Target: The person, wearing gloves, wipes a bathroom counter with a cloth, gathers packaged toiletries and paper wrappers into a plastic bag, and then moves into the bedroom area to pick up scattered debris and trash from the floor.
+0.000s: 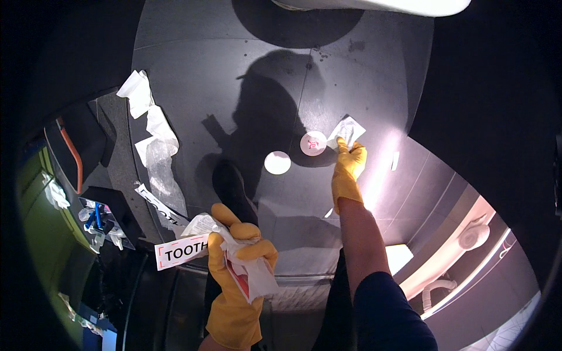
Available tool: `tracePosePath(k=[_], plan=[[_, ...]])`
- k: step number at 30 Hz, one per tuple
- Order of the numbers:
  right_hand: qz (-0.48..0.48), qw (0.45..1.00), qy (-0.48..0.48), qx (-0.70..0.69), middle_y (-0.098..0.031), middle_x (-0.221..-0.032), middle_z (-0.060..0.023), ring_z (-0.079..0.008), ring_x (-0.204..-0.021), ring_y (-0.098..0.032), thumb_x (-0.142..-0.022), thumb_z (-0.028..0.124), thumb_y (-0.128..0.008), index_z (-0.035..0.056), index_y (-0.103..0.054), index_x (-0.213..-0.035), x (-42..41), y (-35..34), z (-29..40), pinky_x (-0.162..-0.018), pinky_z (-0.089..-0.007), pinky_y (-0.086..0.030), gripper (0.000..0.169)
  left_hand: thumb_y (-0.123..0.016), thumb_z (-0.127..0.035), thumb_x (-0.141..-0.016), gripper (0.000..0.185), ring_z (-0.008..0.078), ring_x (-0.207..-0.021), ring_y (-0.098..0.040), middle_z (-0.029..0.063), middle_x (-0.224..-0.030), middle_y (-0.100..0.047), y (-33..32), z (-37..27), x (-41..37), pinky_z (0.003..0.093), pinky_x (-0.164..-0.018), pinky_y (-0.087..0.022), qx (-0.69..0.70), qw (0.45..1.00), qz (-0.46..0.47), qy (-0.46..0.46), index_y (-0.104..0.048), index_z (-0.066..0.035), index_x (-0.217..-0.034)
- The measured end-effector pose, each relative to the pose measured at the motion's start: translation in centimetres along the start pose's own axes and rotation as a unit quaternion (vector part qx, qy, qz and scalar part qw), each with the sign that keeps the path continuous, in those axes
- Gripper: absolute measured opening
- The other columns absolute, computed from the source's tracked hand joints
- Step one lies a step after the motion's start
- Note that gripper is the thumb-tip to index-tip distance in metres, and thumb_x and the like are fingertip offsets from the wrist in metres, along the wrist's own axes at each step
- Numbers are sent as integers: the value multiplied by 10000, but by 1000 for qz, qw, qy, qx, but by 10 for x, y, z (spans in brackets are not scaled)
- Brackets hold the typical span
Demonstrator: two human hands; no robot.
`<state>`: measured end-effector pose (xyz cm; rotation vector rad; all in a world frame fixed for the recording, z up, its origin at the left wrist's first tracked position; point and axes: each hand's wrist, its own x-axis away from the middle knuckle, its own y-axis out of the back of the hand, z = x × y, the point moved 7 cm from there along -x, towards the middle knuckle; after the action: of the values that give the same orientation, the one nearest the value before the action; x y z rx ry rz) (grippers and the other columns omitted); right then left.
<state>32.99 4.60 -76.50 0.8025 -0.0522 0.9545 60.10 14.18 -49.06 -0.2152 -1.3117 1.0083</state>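
My left hand (239,263), in a yellow rubber glove, grips a bunch of crumpled paper wrappers (257,276). A white printed paper strip (182,252) with red corner marks sticks out of it to the left. My right hand (351,160), gloved the same way, reaches down to the dark tiled floor and pinches a small white paper packet (347,130). Just left of that packet lies a round paper disc (313,143) with a pink print. A plain white disc (277,162) lies a little nearer to me.
Crumpled white paper (160,120) and a translucent wrapper (164,175) lie at the left, near another printed strip (160,205). Beyond them a dark bin (116,215) holds mixed small litter. A white rounded fixture (386,5) crosses the top edge. A small white scrap (395,161) lies at right.
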Motion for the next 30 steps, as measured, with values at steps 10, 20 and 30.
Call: tracePosePath(k=[10,20,30], plan=[[195,975,2,109,-657,-840,-96,-211,-705,-581,-835,280,-828,-12,-675,-1037,77,-46,13,-690,-356,-492,386,-739,-162,-924,386,48,-931,-570,-88,-1246,-674,-8,2,-2,239,-772,-500,-13,999,-14,-35,-624,-234,-1285],[142,953,103,248,-737,-947,-193,-370,-894,-729,-723,286,-858,12,-708,-1032,113,-74,45,-819,-417,-574,440,-725,-179,-933,432,61,-1010,-603,-66,-1342,-661,-5,-2,1,246,-791,-507,-20,999,-14,-31,-623,-223,-1351],[366,893,106,240,-720,-890,-234,-409,-881,-706,-788,358,-783,31,-743,-998,180,-106,17,-779,-460,-556,391,-736,-202,-923,467,83,-1068,-624,-60,-1369,-649,0,-14,4,247,-812,-509,-48,997,-27,-58,-616,-246,-1372]])
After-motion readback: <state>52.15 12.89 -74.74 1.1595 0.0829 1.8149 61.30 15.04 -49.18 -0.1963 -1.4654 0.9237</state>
